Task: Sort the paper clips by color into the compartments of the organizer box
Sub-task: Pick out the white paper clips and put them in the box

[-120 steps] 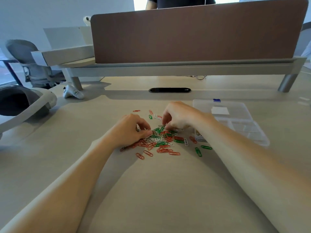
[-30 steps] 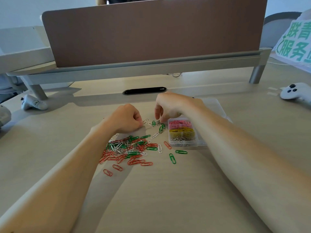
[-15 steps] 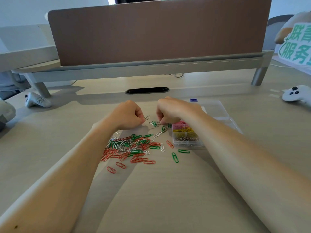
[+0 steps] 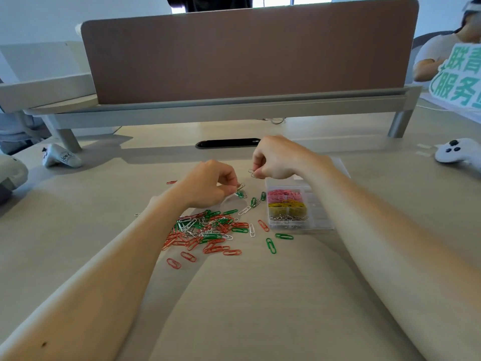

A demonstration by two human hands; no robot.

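A loose pile of red, green and white paper clips (image 4: 205, 230) lay on the tabletop (image 4: 260, 295) at the centre of the frame, with stray red ones toward the bottom and two green ones to its right. Just right of the pile stood the clear organizer box (image 4: 321, 214). Three compartments at its left side held pink clips (image 4: 283, 195), yellow clips (image 4: 286, 207) and silver clips (image 4: 286, 218), one colour each. Above the box's upper left corner was the right hand (image 4: 279, 160), its fingers curled and pinching a single silver clip (image 4: 251, 173). The left hand (image 4: 208, 186), just above the pile, had its fingers closed on a pale clip (image 4: 241, 186), with a green clip (image 4: 240, 194) right below it. Farther up were a black cable slot (image 4: 227, 143) and a brown divider panel (image 4: 247, 53). A white controller (image 4: 61, 158) lay at the left edge and a second white controller (image 4: 455, 152) at the right edge.
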